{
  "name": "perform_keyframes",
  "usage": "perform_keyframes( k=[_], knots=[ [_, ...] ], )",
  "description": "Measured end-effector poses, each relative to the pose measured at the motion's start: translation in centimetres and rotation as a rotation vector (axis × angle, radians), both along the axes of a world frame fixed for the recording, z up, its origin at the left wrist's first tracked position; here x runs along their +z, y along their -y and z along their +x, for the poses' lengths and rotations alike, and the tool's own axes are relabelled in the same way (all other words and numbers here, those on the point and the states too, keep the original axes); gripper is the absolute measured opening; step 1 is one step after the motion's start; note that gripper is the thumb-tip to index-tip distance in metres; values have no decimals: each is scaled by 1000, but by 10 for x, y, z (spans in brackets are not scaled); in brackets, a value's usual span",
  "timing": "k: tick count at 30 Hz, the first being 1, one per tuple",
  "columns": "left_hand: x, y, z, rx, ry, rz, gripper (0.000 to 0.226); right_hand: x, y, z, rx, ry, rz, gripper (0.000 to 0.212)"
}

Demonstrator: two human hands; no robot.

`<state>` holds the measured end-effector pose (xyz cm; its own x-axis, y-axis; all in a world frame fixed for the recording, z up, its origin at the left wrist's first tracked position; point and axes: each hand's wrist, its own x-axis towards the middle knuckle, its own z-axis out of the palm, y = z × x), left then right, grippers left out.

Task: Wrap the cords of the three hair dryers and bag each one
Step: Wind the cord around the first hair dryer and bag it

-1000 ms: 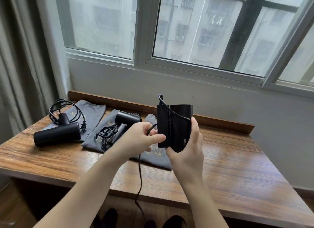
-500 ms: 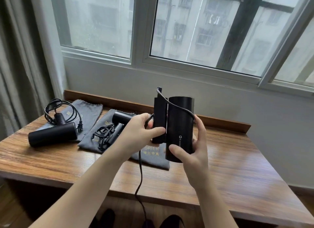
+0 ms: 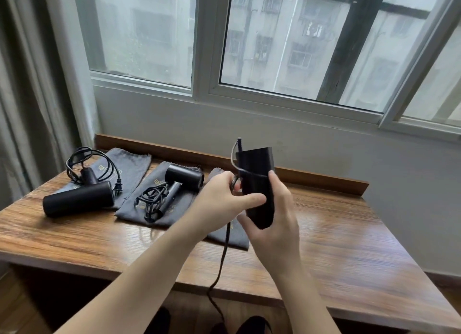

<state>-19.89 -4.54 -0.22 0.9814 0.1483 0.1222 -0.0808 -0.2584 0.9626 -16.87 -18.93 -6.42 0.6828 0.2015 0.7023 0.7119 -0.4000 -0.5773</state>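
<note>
My right hand [image 3: 277, 224] grips a black folded hair dryer [image 3: 257, 174] upright above the wooden table [image 3: 349, 234]. My left hand [image 3: 224, 199] pinches its black cord [image 3: 222, 264] beside the dryer body; one turn of cord crosses the body, and the rest hangs down past the table's front edge. A second black hair dryer [image 3: 77, 200] lies at the far left on a grey cloth bag [image 3: 132, 164], its cord loosely looped. A third hair dryer [image 3: 183, 178] lies on the middle grey bag [image 3: 129, 214] with its cord bundled. Another grey bag [image 3: 234, 236] lies under my hands.
A raised wooden lip [image 3: 324, 179] runs along the table's back edge, against the wall under a window [image 3: 287, 42]. A curtain [image 3: 30, 96] hangs at the left. Dark shoes [image 3: 252, 326] show on the floor below the table's front edge.
The dryer has turned in my right hand, so its narrower side now faces me. My left hand has shifted right along the cord, closer to the dryer body.
</note>
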Motion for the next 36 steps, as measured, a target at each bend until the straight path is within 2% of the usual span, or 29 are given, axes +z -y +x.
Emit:
perform_keyframes(
  k=[2, 5, 8, 11, 17, 19, 21, 23, 26, 29, 30, 33, 36],
  knots=[
    [-4, 1, 1, 80, 38, -71, 54, -2, 3, -4, 82, -34, -41, 96],
    [-7, -3, 1, 147, 70, -70, 67, 1, 6, -10, 216, -202, 87, 102],
    [-7, -7, -1, 60, 75, -112, 59, 1, 7, -8, 328, -324, 234, 99],
    [-4, -10, -2, 47, 91, -90, 53, 7, 4, -8, 362, -391, 285, 100],
    [-3, -7, -3, 10, 24, -107, 43, 13, -11, -12, 251, -244, 329, 91],
    [-2, -4, -4, 43, 28, -118, 45, 10, -16, -9, 104, -138, 226, 93],
    [-3, -2, -3, 92, 37, -144, 57, 7, -17, -7, -26, -2, 88, 96],
    [-2, -4, -3, 113, 43, -164, 54, 7, -14, -6, -3, 41, 22, 89],
    [1, -8, -9, 14, 35, -248, 45, 18, -2, -7, 178, -166, 154, 83],
    [1, -14, -12, -77, 39, -245, 44, 29, 7, -6, 407, -493, 314, 104],
    [1, -16, -12, -89, 42, -227, 43, 29, 9, -4, 500, -557, 355, 105],
    [3, -22, -11, -136, 22, -176, 40, 29, 8, -2, 535, -614, 457, 94],
    [7, -26, -11, -92, -7, -71, 36, 28, 3, -3, 382, -524, 480, 95]
  ],
)
